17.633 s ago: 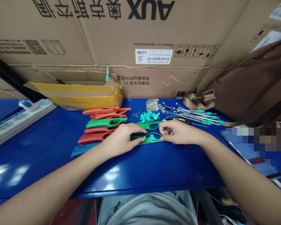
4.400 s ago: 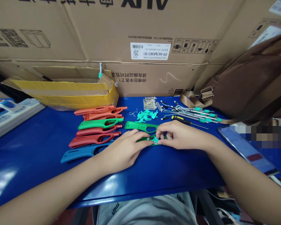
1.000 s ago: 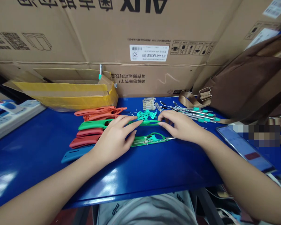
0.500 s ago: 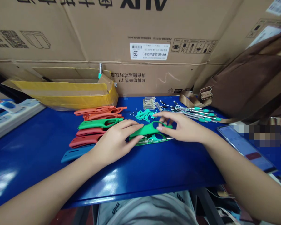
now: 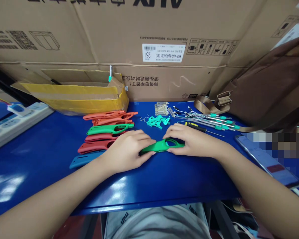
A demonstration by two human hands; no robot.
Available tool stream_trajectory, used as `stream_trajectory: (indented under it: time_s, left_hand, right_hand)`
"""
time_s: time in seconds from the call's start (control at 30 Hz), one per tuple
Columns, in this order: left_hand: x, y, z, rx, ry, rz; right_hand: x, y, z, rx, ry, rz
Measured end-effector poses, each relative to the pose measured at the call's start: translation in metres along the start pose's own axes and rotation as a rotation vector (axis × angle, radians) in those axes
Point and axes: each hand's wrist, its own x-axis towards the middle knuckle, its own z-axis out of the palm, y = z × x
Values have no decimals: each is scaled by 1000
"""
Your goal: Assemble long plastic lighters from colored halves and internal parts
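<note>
A green plastic handle shell (image 5: 161, 145) with an oval finger hole lies on the blue table (image 5: 151, 179), pressed down over a second green shell under it. My left hand (image 5: 128, 151) grips its left end with curled fingers. My right hand (image 5: 190, 141) closes around its right end near the hole. Both hands hold the piece against the table top.
A row of orange, green, red and blue handle shells (image 5: 104, 132) lies to the left. Small teal parts (image 5: 156, 121), clear clips (image 5: 161, 108) and thin metal rods with teal tips (image 5: 211, 121) sit behind. A yellow-taped carton (image 5: 84, 96), power strip (image 5: 15, 119), phone (image 5: 266, 159) and brown bag (image 5: 269, 89) surround.
Both hands lifted the spare green shell from behind and brought it forward onto the shell holding the inner parts. It now covers that shell, with both hands pressing on it.
</note>
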Motion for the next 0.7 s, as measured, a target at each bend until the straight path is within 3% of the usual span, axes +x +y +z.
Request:
stream_trajectory:
  time_s: [0.27,0.53,0.7]
  left_hand:
    - [-1,3,-1,29,-94,-76]
    - [-1,4,1,80,-105,-152]
    - [-4,12,6,258,-106,-105]
  right_hand:
    - [0,3,4,-2,-18,5]
    - [-2,2,7,6,-22,34]
    - [0,-5,11,-79,-19,79]
